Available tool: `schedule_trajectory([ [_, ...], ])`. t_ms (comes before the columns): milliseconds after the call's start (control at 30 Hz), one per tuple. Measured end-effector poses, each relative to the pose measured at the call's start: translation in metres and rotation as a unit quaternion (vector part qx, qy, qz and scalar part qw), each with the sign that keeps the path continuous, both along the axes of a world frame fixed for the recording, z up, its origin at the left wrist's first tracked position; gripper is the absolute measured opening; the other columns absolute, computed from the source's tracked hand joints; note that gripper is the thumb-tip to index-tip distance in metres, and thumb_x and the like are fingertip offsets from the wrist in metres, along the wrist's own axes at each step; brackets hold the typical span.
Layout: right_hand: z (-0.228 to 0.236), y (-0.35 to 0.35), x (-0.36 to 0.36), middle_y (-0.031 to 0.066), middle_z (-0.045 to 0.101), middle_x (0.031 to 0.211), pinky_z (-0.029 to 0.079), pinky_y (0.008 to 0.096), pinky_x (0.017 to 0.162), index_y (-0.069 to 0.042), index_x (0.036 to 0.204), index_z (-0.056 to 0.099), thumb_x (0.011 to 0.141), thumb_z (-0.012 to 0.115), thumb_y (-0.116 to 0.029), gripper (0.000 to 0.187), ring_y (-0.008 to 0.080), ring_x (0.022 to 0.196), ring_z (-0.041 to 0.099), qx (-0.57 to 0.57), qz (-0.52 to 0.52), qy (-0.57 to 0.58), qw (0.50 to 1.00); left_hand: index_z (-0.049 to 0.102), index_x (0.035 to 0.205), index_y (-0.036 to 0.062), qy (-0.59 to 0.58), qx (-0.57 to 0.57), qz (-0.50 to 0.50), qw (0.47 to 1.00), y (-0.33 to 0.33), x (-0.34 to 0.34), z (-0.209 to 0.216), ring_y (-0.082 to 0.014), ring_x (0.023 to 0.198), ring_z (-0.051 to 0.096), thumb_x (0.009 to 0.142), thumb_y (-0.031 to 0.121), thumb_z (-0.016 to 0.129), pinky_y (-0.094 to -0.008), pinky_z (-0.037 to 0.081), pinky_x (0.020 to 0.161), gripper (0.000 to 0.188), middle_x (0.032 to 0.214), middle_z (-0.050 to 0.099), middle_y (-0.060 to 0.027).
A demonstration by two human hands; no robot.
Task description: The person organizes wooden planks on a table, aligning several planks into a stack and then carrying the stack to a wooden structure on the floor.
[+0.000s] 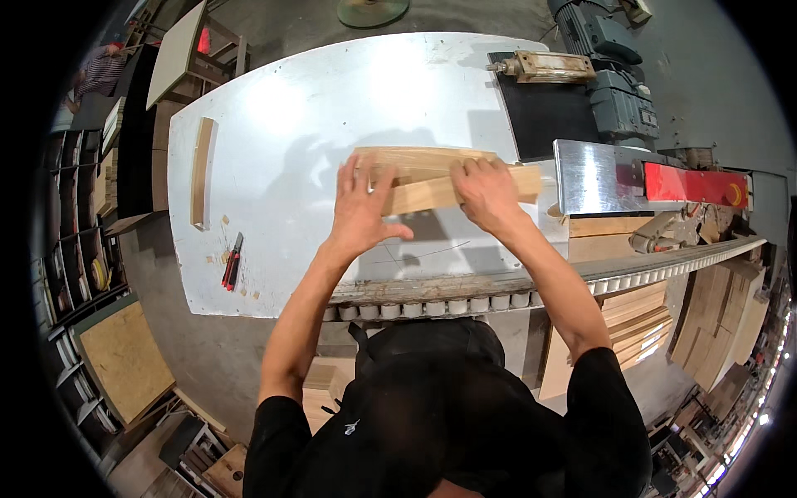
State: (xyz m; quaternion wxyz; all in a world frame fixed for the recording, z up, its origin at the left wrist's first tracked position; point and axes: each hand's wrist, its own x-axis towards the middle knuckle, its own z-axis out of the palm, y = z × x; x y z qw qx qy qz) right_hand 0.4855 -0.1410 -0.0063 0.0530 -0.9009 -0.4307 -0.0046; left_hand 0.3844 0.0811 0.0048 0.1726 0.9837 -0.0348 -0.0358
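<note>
Two pale wooden strips [422,196] lie one behind the other on a white tabletop [274,108], at a slight angle to each other. My left hand [359,207] is at their left ends, its fingers spread over the wood and its thumb stretched out to the right. With bent fingers my right hand [486,191] grips the nearer strip towards its right end. The farther wooden strip [432,154] runs behind both hands. The fingertips of the right hand are partly hidden.
A single wooden strip [200,173] and a red-and-black utility knife [232,261] lie on the left of the tabletop, with small wood scraps. To the right stand a metal plate [594,178], a red machine part [693,184] and a grey motor [618,108]. A roller rail [423,310] edges the front.
</note>
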Motion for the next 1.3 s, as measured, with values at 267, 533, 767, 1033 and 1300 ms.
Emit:
schedule_trajectory([
  [267,-0.058,0.013,0.034,0.0167,0.057,0.117,0.046,0.0442,0.086,-0.002,0.117,0.055,0.065,0.077,-0.014,0.057,0.0313,0.104,0.058,0.093,0.002,0.044,0.995,0.050,0.129,0.0055,0.010,0.020,-0.051,0.998,0.010,0.065,-0.068,-0.0341,0.117,0.050,0.070,0.011,0.078,-0.0469,0.037,0.105,0.066,0.121,0.055,-0.0132],
  [533,-0.079,-0.005,0.048,0.0147,0.057,0.118,0.046,0.0453,0.089,-0.002,0.121,0.053,0.069,0.074,-0.011,0.057,0.0296,0.104,0.058,-0.070,-0.027,0.165,0.983,0.050,0.130,0.0049,0.119,-0.008,-0.053,0.991,0.012,0.088,-0.061,-0.0357,0.123,0.047,0.064,0.037,0.082,-0.0507,0.034,0.106,0.081,0.123,0.054,-0.0156],
  [767,-0.079,-0.018,0.007,0.0153,0.054,0.125,0.036,0.0485,0.105,-0.001,0.128,0.050,0.079,0.062,-0.008,0.050,0.0286,0.117,0.051,0.040,-0.013,-0.030,0.999,0.048,0.128,0.0050,0.219,0.001,-0.093,0.971,0.001,0.086,-0.058,-0.0354,0.115,0.049,0.060,0.030,0.087,-0.0488,0.039,0.101,0.082,0.118,0.052,-0.0167],
  [1033,-0.094,-0.078,-0.010,0.0235,0.033,0.150,0.024,0.0425,0.117,0.005,0.149,0.021,0.084,0.069,-0.019,0.084,0.0346,0.139,0.034,0.379,-0.293,0.358,0.802,0.048,0.129,0.0055,0.015,-0.012,-0.054,0.998,-0.001,0.033,-0.088,-0.0347,0.118,0.047,0.063,0.024,0.087,-0.0498,0.033,0.108,0.079,0.119,0.051,-0.0155],
  [1300,-0.101,-0.077,-0.012,0.0187,0.033,0.152,0.028,0.0365,0.115,0.001,0.150,0.024,0.088,0.066,-0.016,0.077,0.0278,0.139,0.036,0.459,-0.290,0.445,0.712,0.039,0.145,0.0072,-0.037,0.009,0.019,0.999,0.046,0.001,-0.083,-0.0367,0.130,0.041,0.077,0.031,0.078,-0.0514,0.028,0.113,0.082,0.140,0.044,-0.0213],
])
